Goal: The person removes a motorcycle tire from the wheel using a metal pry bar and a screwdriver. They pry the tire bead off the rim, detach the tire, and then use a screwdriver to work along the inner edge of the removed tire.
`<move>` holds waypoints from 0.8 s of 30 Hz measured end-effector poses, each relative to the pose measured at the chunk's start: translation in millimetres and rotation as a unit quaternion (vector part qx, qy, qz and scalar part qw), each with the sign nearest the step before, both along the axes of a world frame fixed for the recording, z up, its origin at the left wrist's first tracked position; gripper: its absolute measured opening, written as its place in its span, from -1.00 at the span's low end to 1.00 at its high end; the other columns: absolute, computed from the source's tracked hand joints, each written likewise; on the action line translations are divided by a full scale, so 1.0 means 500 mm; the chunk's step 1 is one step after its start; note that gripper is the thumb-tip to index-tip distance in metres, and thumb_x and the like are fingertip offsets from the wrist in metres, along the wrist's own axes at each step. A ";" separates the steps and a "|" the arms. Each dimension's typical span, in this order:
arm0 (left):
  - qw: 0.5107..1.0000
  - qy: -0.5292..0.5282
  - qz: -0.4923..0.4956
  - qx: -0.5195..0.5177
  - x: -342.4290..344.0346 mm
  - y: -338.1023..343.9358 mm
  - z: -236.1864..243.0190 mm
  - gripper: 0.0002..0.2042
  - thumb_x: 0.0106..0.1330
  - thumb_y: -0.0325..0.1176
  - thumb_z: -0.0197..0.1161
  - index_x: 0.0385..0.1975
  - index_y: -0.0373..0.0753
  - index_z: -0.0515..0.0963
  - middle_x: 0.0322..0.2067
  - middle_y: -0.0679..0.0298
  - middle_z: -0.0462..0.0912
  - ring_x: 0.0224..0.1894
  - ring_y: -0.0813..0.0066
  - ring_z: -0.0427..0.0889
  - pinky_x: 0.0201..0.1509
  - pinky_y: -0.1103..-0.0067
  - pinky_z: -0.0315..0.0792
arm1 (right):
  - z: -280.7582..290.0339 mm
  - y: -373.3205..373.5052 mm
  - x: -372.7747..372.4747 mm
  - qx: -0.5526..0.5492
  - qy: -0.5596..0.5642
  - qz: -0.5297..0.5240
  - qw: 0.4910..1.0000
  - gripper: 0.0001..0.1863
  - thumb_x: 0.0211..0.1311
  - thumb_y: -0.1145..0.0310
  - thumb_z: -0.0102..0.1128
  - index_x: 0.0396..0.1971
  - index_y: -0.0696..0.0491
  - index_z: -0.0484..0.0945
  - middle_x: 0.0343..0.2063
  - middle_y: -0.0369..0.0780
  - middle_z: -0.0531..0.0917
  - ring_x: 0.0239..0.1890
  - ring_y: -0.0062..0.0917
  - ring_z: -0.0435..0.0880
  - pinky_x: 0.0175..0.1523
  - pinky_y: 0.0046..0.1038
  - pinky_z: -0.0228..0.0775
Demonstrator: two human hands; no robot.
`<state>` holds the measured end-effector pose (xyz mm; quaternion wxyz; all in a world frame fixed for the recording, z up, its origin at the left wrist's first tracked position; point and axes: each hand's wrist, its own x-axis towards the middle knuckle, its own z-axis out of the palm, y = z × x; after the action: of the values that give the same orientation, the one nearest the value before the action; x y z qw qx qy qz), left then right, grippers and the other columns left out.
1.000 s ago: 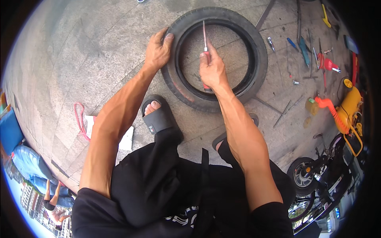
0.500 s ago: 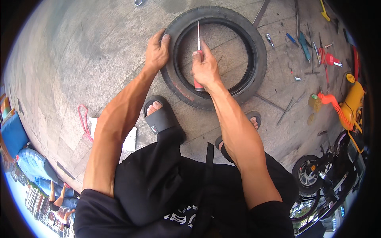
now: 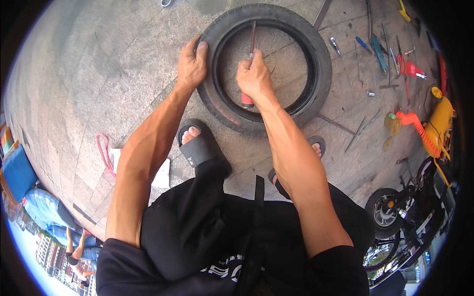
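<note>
A black tire (image 3: 320, 69) lies flat on the paving in front of my feet. At its left edge my left hand (image 3: 192, 65) is closed on the tire, thumb on the near surface and fingertips round the outer side. My right hand (image 3: 255, 79) is wrapped round a red-handled screwdriver (image 3: 247, 101) over the tire's opening. The butt of the handle sticks out below my fist. Its thin metal shaft points away from me, with the tip at the far inner edge of the tire; I cannot tell whether it touches the rubber.
Right of the tire lie scattered tools, among them a blue-handled screwdriver (image 3: 363, 43), teal-handled tool (image 3: 380, 56) and a red-handled tool (image 3: 414, 70). Farther right are a yellow air tank (image 3: 441, 123) with an orange coiled hose (image 3: 419, 129) and a parked two-wheeler (image 3: 385, 212). People sit at lower left.
My right fist has turned and closed more fully round the handle, with the thumb now pointing up along the shaft. The screwdriver's tip has shifted slightly right and away. My left hand keeps its hold.
</note>
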<state>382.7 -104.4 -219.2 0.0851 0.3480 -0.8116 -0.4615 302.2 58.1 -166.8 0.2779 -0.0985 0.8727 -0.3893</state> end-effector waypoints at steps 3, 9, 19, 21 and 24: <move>1.000 0.006 0.001 -0.010 -0.003 0.001 0.000 -0.54 0.46 -0.09 0.05 0.19 -0.28 0.44 0.13 -0.03 0.53 0.22 0.13 0.46 0.31 0.40 0.29 | 0.001 -0.008 0.001 0.004 0.006 -0.005 1.000 -0.62 0.26 0.31 -0.07 -0.05 0.29 0.27 -0.32 0.33 0.58 -0.21 0.25 0.60 -0.06 0.04 0.45; 1.000 0.003 0.000 -0.009 -0.008 0.001 0.004 -0.56 0.46 -0.11 0.04 0.19 -0.27 0.43 0.11 -0.01 0.53 0.22 0.15 0.47 0.30 0.41 0.29 | 0.010 -0.005 0.018 0.008 -0.005 0.053 0.999 -0.61 0.28 0.30 -0.04 0.00 0.24 0.35 -0.30 0.21 0.61 -0.18 0.15 0.62 -0.05 -0.09 0.45; 1.000 -0.004 0.008 0.007 -0.003 0.001 0.008 -0.56 0.47 -0.12 0.03 0.20 -0.27 0.43 0.11 -0.01 0.54 0.21 0.21 0.47 0.30 0.44 0.29 | -0.001 0.005 -0.004 -0.021 -0.041 -0.013 0.999 -0.67 0.25 0.25 -0.06 -0.16 0.23 0.36 -0.32 0.26 0.61 -0.18 0.19 0.60 -0.04 0.00 0.44; 1.000 0.001 0.006 0.004 -0.006 0.001 0.006 -0.56 0.47 -0.12 0.03 0.19 -0.27 0.43 0.09 -0.01 0.54 0.19 0.20 0.48 0.29 0.44 0.30 | 0.002 0.001 -0.005 -0.002 -0.040 -0.004 0.999 -0.65 0.26 0.25 -0.07 -0.14 0.24 0.36 -0.31 0.27 0.61 -0.17 0.19 0.61 -0.03 -0.01 0.45; 1.000 0.000 0.001 -0.007 -0.007 0.000 0.003 -0.57 0.46 -0.12 0.04 0.18 -0.28 0.44 0.08 -0.01 0.55 0.18 0.19 0.50 0.28 0.43 0.31 | 0.005 -0.005 -0.009 -0.012 -0.080 0.020 0.997 -0.62 0.26 0.25 -0.06 -0.13 0.28 0.35 -0.29 0.29 0.60 -0.14 0.19 0.61 0.00 -0.03 0.45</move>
<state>379.2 -104.3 -217.8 0.0879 0.3484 -0.8142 -0.4560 297.9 55.9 -164.4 0.3532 -0.0875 0.8408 -0.4008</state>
